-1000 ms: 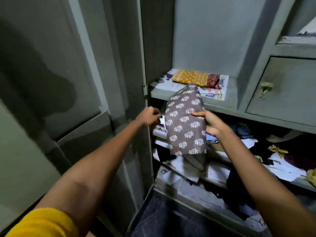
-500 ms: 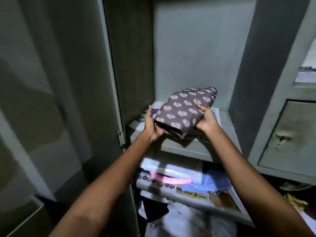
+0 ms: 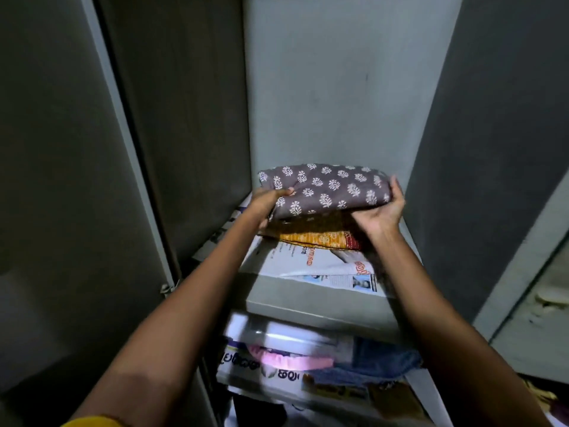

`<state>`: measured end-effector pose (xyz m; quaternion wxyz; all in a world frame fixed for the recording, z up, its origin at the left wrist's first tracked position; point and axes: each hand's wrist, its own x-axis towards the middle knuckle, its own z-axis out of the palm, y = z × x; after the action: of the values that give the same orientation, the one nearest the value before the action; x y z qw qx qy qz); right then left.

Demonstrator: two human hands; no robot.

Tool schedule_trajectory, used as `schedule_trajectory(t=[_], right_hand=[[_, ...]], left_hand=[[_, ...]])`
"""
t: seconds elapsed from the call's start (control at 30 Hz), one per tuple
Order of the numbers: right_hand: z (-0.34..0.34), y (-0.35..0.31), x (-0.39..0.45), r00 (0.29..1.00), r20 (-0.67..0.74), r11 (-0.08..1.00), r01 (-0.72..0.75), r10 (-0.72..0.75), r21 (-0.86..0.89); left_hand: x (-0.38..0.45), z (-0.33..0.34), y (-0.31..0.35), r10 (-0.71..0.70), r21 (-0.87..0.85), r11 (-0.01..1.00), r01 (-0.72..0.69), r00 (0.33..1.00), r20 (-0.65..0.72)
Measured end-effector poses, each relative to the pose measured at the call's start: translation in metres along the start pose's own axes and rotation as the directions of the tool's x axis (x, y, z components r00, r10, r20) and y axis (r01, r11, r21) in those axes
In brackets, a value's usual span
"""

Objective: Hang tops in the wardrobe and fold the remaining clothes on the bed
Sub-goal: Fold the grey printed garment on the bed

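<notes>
The folded grey printed garment (image 3: 326,188) sits on top of the folded orange cloth (image 3: 320,237) near the back of the newspaper-lined wardrobe shelf (image 3: 308,303). We grip its left end with our left hand (image 3: 268,201), fingers curled round it, and cup its right end with our right hand (image 3: 381,211).

Grey wardrobe shelf (image 3: 308,303) lined with newspaper (image 3: 323,266); folded orange cloth (image 3: 320,237) lies on the paper
</notes>
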<state>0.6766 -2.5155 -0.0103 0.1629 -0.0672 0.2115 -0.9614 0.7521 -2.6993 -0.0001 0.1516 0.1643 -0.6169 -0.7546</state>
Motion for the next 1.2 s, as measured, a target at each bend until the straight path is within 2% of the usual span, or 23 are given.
schedule_trajectory(t=[0.13, 0.2, 0.3, 0.4, 0.53, 0.67, 0.8, 0.87, 0.9, 0.93, 0.97, 1.0, 1.03, 1.07, 1.1, 1.13, 1.17, 1.2], right_hand=[[-0.006, -0.023, 0.018, 0.990, -0.133, 0.938, -0.091, 0.048, -0.335], [-0.016, -0.026, 0.024, 0.973, -0.227, 0.845, -0.160, 0.047, -0.510], [-0.046, -0.011, 0.025, 0.928, -0.371, 0.649, -0.264, -0.030, -0.713], [-0.060, -0.002, 0.029, 0.913, -0.398, 0.629, -0.260, -0.086, -0.732], [-0.057, -0.013, 0.038, 0.915, -0.372, 0.641, -0.192, -0.158, -0.743], [-0.063, -0.009, 0.035, 0.925, -0.358, 0.560, -0.231, -0.127, -0.795], [-0.065, -0.008, 0.037, 0.923, -0.317, 0.517, -0.165, -0.220, -0.840], [-0.063, -0.006, 0.035, 0.912, -0.325, 0.439, -0.192, -0.251, -0.878], [-0.060, -0.005, 0.033, 0.906, -0.322, 0.334, -0.224, -0.274, -0.916], [-0.055, -0.006, 0.031, 0.904, -0.292, 0.141, -0.260, -0.311, -0.955], [-0.048, -0.008, 0.031, 0.906, -0.228, -0.103, -0.281, -0.357, -0.954], [-0.038, -0.008, 0.033, 0.907, -0.117, -0.331, -0.265, -0.405, -0.906], [-0.025, -0.006, 0.037, 0.901, 0.040, -0.477, -0.191, -0.433, -0.858], [-0.011, -0.001, 0.040, 0.885, 0.180, -0.541, -0.092, -0.430, -0.836], [-0.002, 0.007, 0.047, 0.883, 0.274, -0.573, 0.007, -0.382, -0.820], [0.003, 0.017, 0.053, 0.908, 0.314, -0.609, 0.086, -0.278, -0.788], [0.001, 0.030, 0.057, 0.951, 0.279, -0.662, 0.123, -0.135, -0.739], [-0.008, 0.044, 0.061, 0.986, 0.165, -0.723, 0.120, 0.008, -0.681]], left_hand=[[0.033, -0.004, 0.015, -0.030, 0.162, 0.986, 0.035, 0.999, -0.033], [0.054, -0.011, 0.008, -0.056, 0.238, 0.968, 0.078, 0.994, -0.099], [0.075, -0.023, -0.019, -0.101, 0.453, 0.876, 0.167, 0.981, -0.166], [0.089, -0.025, -0.033, -0.018, 0.546, 0.827, 0.132, 0.978, -0.209], [0.095, -0.020, -0.024, 0.100, 0.629, 0.777, 0.029, 0.980, -0.169], [0.098, -0.021, -0.035, 0.192, 0.750, 0.660, -0.038, 0.974, -0.120], [0.103, -0.021, -0.041, 0.287, 0.739, 0.663, -0.119, 0.952, -0.104], [0.104, -0.019, -0.038, 0.232, 0.811, 0.582, -0.052, 0.967, -0.105], [0.102, -0.017, -0.037, 0.186, 0.880, 0.475, 0.014, 0.976, -0.115], [0.099, -0.015, -0.033, 0.186, 0.937, 0.344, 0.065, 0.973, -0.136], [0.097, -0.012, -0.028, 0.252, 0.969, 0.230, 0.086, 0.957, -0.145], [0.095, -0.005, -0.021, 0.360, 0.986, 0.157, 0.048, 0.927, -0.102], [0.095, 0.003, -0.015, 0.463, 0.991, 0.118, -0.057, 0.886, -0.004], [0.095, 0.013, -0.012, 0.526, 0.972, 0.105, -0.212, 0.841, 0.126], [0.094, 0.022, -0.012, 0.526, 0.924, 0.101, -0.370, 0.808, 0.266], [0.093, 0.029, -0.017, 0.467, 0.874, 0.088, -0.478, 0.794, 0.388], [0.093, 0.033, -0.027, 0.355, 0.856, 0.063, -0.514, 0.813, 0.462], [0.094, 0.033, -0.040, 0.214, 0.874, 0.017, -0.485, 0.856, 0.471]])
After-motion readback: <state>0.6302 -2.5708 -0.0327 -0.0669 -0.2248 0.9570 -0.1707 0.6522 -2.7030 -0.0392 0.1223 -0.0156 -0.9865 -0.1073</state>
